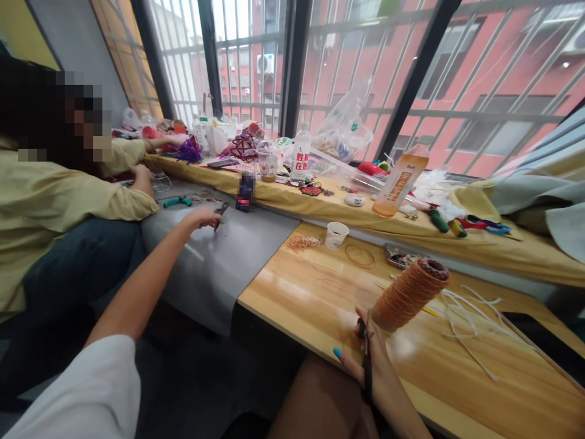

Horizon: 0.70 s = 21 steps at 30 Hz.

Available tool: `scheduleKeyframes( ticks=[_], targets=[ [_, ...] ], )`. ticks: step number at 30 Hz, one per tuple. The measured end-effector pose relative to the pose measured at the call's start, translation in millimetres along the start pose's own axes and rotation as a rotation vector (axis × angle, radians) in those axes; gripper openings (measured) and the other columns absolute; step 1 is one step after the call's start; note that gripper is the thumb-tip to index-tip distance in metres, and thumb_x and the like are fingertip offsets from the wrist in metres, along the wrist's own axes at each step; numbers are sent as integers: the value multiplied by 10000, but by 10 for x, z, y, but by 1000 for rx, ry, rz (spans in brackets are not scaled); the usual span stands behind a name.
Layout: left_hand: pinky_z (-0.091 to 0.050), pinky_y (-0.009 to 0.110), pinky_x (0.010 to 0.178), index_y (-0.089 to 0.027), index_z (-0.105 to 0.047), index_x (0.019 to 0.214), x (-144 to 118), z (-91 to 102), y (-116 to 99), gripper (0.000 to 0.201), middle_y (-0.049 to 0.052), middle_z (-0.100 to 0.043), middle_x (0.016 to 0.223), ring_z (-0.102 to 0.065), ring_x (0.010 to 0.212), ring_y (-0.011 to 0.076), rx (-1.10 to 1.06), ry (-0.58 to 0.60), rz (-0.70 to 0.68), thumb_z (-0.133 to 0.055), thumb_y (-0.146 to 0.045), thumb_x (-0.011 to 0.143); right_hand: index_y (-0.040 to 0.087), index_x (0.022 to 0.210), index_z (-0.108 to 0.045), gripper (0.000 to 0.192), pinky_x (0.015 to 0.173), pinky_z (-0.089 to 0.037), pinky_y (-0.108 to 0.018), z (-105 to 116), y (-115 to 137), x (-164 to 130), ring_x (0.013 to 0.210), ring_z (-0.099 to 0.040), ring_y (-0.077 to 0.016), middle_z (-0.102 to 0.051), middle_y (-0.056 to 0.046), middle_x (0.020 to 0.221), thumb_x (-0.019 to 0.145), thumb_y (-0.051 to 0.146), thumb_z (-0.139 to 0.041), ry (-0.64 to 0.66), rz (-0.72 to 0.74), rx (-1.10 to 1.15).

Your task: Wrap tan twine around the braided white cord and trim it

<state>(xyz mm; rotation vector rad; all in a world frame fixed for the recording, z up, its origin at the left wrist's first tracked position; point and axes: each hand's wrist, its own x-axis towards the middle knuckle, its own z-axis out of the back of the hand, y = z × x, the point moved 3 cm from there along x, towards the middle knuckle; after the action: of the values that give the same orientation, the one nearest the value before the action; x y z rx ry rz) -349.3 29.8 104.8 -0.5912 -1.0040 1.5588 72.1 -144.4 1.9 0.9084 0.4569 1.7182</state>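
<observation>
Pinching a small, dark metal tool [221, 214] between clamped fingers of the left hand [204, 218], above the smooth grey sheet [256, 244] beyond the desk's [292, 286] left edge. Grasping dark-handled metal scissors [367, 346] in the right hand [378, 353], with fingers curled on them and thumb spread aside, at the desk's front edge. Visible just beside: a cylindrical, orange thread spool [406, 296], between front and back edges.

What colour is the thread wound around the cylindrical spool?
The thread is orange, clearest in the head view.
</observation>
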Motion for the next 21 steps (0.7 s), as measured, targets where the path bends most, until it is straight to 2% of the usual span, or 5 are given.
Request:
scheduleKeyframes(
  ticks=[3, 6, 13, 17, 21],
  targets=[
    [-163, 217, 386, -94, -561, 563, -158, -80, -122, 190, 2, -435, 411, -208, 330, 37, -361, 73, 172, -478, -161, 720, 224, 1272, -204, 659, 800, -415, -369, -50, -65, 8, 871, -497, -202, -435, -76, 997, 705, 339, -520, 12, 41, -25],
    [-147, 186, 359, -98, -569, 671, -451, -217, -292, 191, -21, -461, 482, -197, 331, 17, -569, -12, 94, -439, -211, 755, 222, 1273, -194, 669, 820, -402, -381, -71, -130, 4, 916, -484, -215, -425, -87, 1031, 703, 329, -528, 3, 62, -54],
    [-221, 164, 358, -134, -531, 681, -1464, -663, -748, 227, -43, -441, 533, -318, 389, 26, -714, -467, -180, -472, -345, 738, 215, 1259, -203, 624, 769, -425, -354, -57, -111, -3, 885, -493, -206, -430, -82, 994, 725, 326, -505, 17, 90, -84],
    [-245, 161, 377, -163, -491, 718, -2139, -751, -792, 106, -60, -424, 512, -371, 418, 41, -783, -843, -142, -443, -253, 749, 187, 1232, -254, 572, 763, -420, -343, -23, 38, -22, 865, -488, -195, -432, -90, 990, 730, 323, -492, -52, 21, -37],
    [-265, 195, 347, -172, -420, 623, -2500, -724, -760, 108, -73, -360, 436, -373, 352, 69, -734, -1148, -227, -403, -223, 717, 180, 1176, -341, 523, 714, -432, -318, 10, 135, -37, 834, -488, -183, -462, -76, 951, 706, 317, -526, -120, -29, 34]
  ],
)
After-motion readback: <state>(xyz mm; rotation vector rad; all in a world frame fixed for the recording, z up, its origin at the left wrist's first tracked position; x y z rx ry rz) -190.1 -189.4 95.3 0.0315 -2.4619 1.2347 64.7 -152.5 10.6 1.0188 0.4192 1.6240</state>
